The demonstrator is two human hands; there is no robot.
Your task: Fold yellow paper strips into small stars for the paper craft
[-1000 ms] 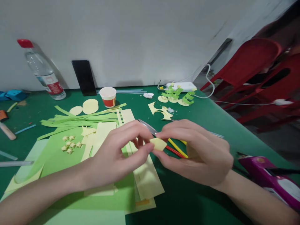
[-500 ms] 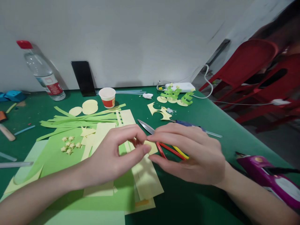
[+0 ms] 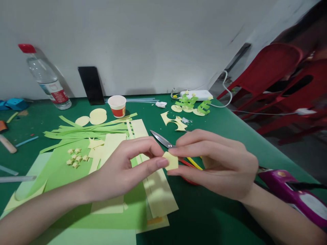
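Observation:
A small folded piece of pale yellow paper (image 3: 171,161) is pinched between the fingertips of both hands above the green table (image 3: 224,129). My left hand (image 3: 122,170) grips its left edge with thumb and forefinger. My right hand (image 3: 217,163) holds its right side, fingers closed around it. Under the hands lie yellow paper strips (image 3: 155,194) on green sheets (image 3: 66,170). Scissors (image 3: 163,139) with red and yellow handles rest just behind my right hand, partly hidden by it.
Small folded stars (image 3: 76,157), long green strips (image 3: 84,131), yellow circles (image 3: 94,116), a paper cup (image 3: 117,105), a phone (image 3: 91,85) and a water bottle (image 3: 46,79) lie behind. A purple glue gun (image 3: 293,194) sits right. Finished green paper figures (image 3: 191,103) and red chairs (image 3: 278,78) are farther right.
The folded paper was turned between the fingertips; half a second ago it was lower and mostly hidden, and now it is lifted and shows as a small angular shape. My right hand shifted slightly right.

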